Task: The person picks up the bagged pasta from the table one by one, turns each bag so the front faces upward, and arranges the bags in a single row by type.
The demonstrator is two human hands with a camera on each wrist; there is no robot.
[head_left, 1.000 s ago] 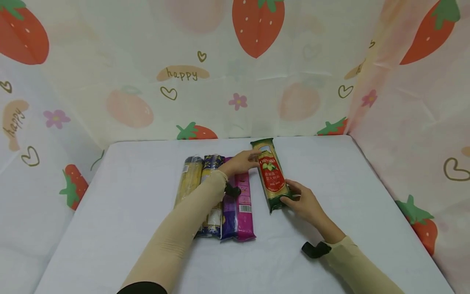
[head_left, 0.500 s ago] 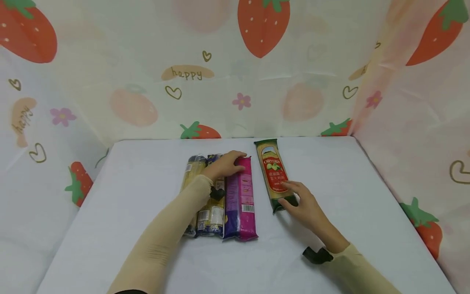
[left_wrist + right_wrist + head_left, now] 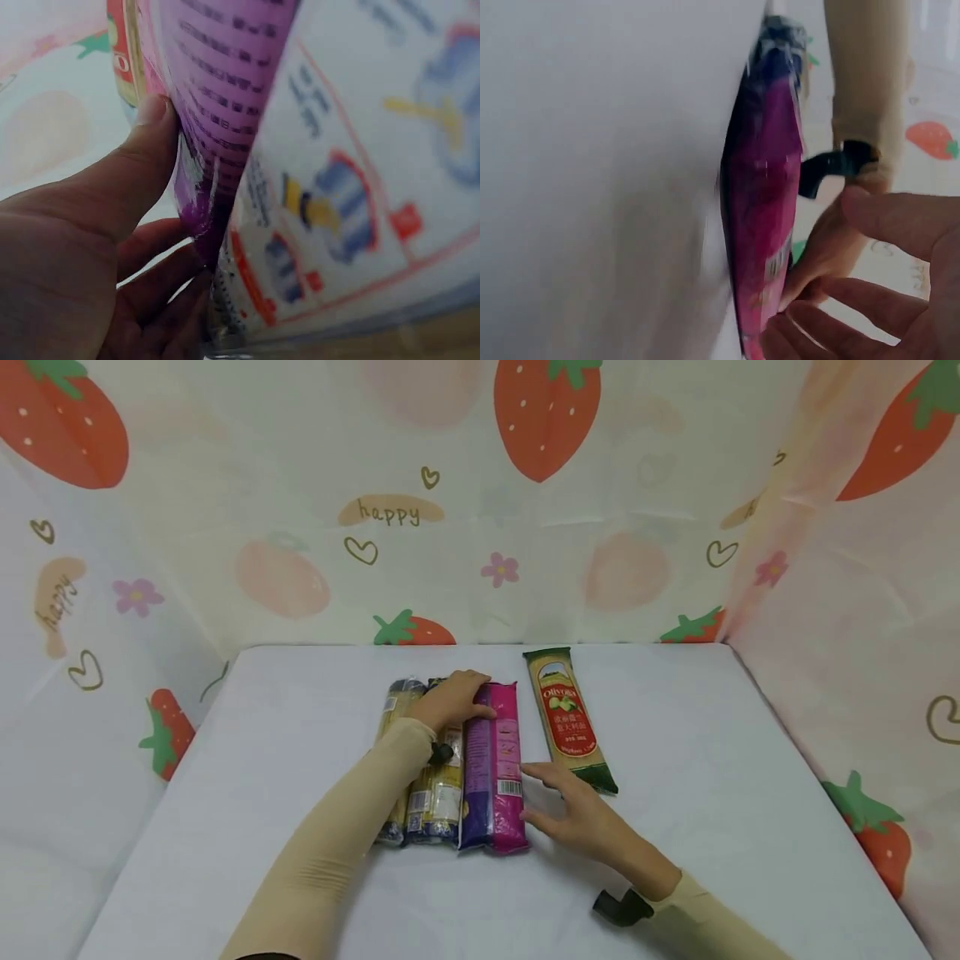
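Note:
In the head view my left hand (image 3: 453, 699) holds the far end of a purple-and-pink pasta packet (image 3: 504, 752). The left wrist view shows its thumb (image 3: 152, 112) pressed on the purple face, with the fingers at the packet's end. My right hand (image 3: 577, 814) has its fingers spread, fingertips right at the packet's right edge. To the left, a blue-and-yellow spaghetti packet (image 3: 435, 806) and a clear packet of yellow spaghetti (image 3: 397, 706) lie side by side, partly hidden by the left arm. A green-and-gold Olivoilà spaghetti packet (image 3: 567, 714) lies tilted beyond the right hand.
A white cloth covers the table (image 3: 697, 735). Strawberry-print fabric (image 3: 450, 560) hangs behind and on both sides. Each wrist wears a black camera mount (image 3: 622, 907).
My left hand has left the Olivoilà packet and moved onto the purple-and-pink one. My right hand has let go of the Olivoilà packet, whose near end shifted right, and moved left.

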